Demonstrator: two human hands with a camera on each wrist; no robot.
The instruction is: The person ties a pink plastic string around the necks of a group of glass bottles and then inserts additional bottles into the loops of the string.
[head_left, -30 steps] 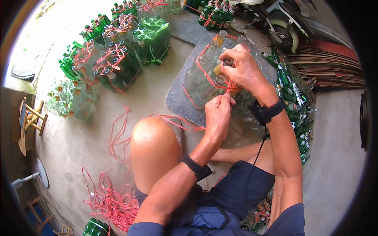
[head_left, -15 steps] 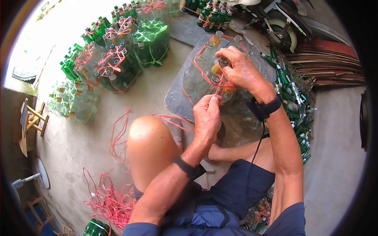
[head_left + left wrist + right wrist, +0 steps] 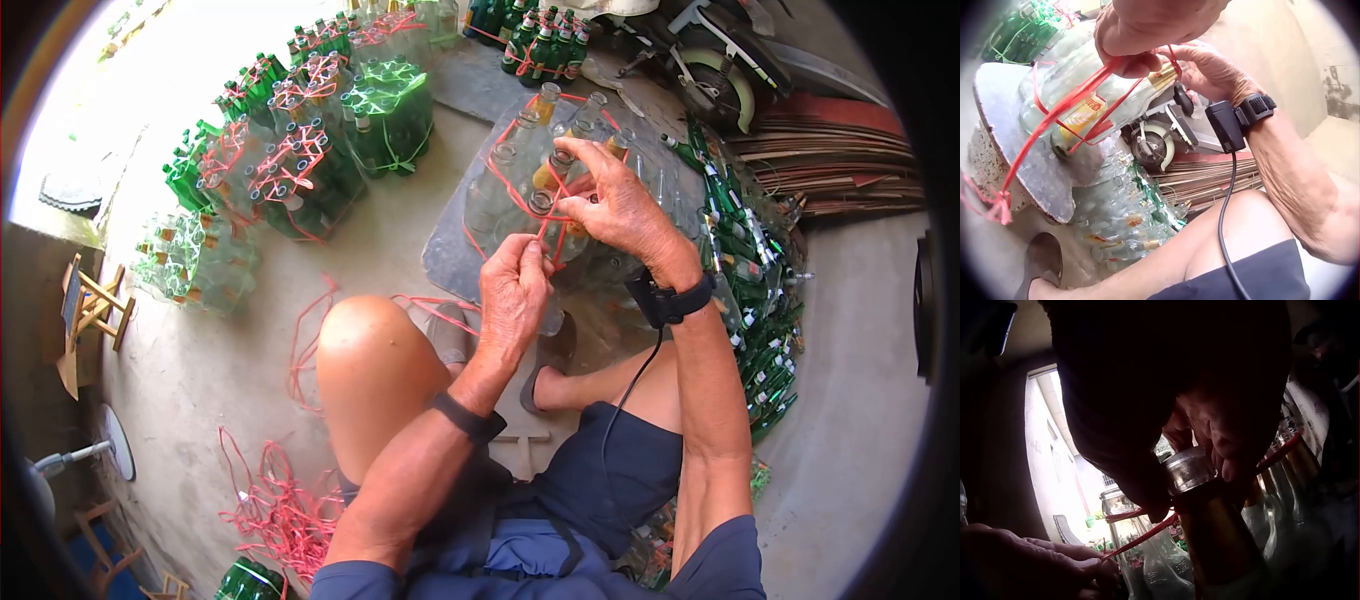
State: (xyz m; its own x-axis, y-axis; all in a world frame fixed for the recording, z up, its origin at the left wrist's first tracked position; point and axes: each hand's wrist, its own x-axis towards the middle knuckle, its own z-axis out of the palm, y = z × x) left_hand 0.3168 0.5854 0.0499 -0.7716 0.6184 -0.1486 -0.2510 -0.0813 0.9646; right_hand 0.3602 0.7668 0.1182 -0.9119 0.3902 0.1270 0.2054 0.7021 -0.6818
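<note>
Clear glass bottles [image 3: 485, 205] stand in a group on a grey slab [image 3: 447, 255], with red string looped round their necks. My left hand [image 3: 513, 300] pinches the red string [image 3: 1054, 119] between thumb and forefinger, just on the near side of the group. From there a length of string hangs down to a knot [image 3: 1000, 206] in the left wrist view. My right hand [image 3: 628, 215] curls round the neck of a glass bottle [image 3: 1192, 474], thumb on one side and fingers on the other. Red string runs taut from this neck to the left hand.
Tied bundles of bottles [image 3: 385, 115] stand at the back left. Loose green bottles [image 3: 765, 350] are heaped along the right, below a stack of flat sheets [image 3: 830, 150] and a wheeled vehicle [image 3: 715, 85]. A tangle of red string [image 3: 285, 515] lies at the lower left.
My left hand has drawn back, left and slightly down, with the string stretching out from the necks. The right hand has dropped slightly and its fingers are more spread.
</note>
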